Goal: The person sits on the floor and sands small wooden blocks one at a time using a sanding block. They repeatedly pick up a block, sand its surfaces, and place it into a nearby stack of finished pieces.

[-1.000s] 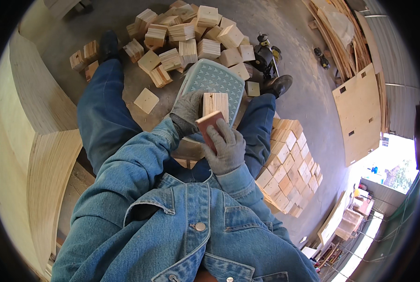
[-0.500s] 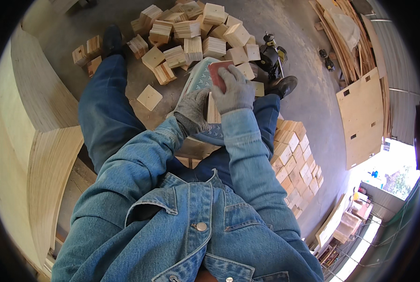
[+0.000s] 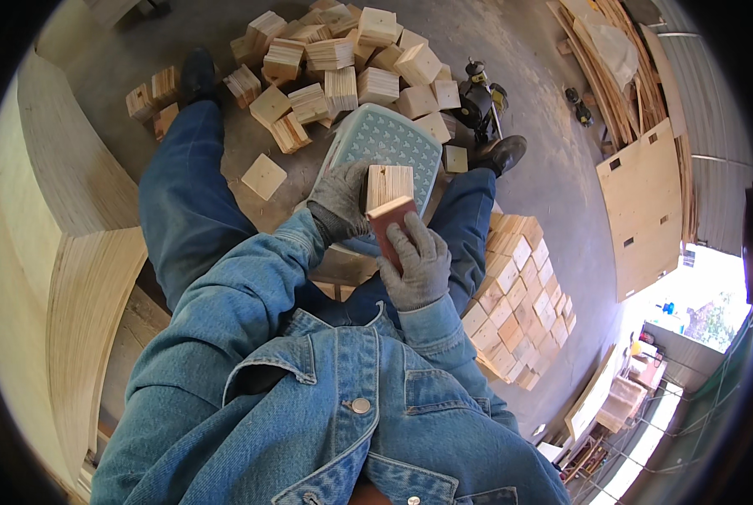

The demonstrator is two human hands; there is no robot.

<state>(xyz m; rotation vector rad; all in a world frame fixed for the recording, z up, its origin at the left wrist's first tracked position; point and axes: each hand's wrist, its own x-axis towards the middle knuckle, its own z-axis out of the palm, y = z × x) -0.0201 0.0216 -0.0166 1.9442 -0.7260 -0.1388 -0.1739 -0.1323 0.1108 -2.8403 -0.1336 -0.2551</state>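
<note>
My left hand [image 3: 339, 202], in a grey glove, is closed around the left side of a plywood block [image 3: 391, 183] with layered edges. Beneath the block is a pale blue-green plastic stool [image 3: 397, 143] with a patterned top, between my legs. My right hand [image 3: 420, 263], also gloved, grips a sanding block [image 3: 385, 229] with a reddish-brown face and a pale wooden edge. It is tilted against the near end of the plywood block; whether the two touch along the whole edge is hard to tell.
Plywood blocks lie heaped [image 3: 343, 59] on the floor beyond the stool, with one loose block [image 3: 264, 176] nearer. A neat block stack [image 3: 519, 295] stands by my right leg. A black-and-yellow power tool [image 3: 479, 101] sits near my right foot. Large plywood sheets [image 3: 23, 278] rise at left.
My right hand has drawn the sanding block back toward me, from beyond the plywood block to its near end. More of the stool top now shows. My left hand keeps its hold.
</note>
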